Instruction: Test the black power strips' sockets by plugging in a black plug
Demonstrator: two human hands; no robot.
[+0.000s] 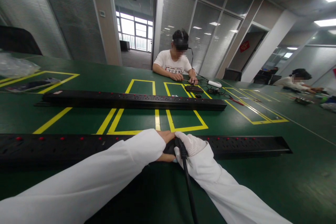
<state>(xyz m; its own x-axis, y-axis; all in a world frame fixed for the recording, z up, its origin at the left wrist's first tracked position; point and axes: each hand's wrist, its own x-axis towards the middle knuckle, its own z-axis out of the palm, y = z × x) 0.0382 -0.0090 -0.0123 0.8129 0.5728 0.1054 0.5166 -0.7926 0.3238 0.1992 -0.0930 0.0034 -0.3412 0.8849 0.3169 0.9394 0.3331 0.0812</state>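
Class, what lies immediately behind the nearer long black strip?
Behind the nearer strip are yellow tape, green tabletop and the farther strip. The tabletop the nearer strip covers cannot be seen.

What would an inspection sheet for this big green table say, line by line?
Surface: green table, marked with yellow tape outlines.
Main things: near black power strip with red dots along it; far black power strip lying beyond it.
Clutter: clear plastic bag at far left; red-handled tool toward the right.
Hands: left hand and gloved right hand meet around a dark piece, mostly hidden.
Cables: thick black cable runs from the right hand toward the viewer; dark cables lie tangled across the table.
Surroundings: seated person opposite, another person at right, glass walls behind.
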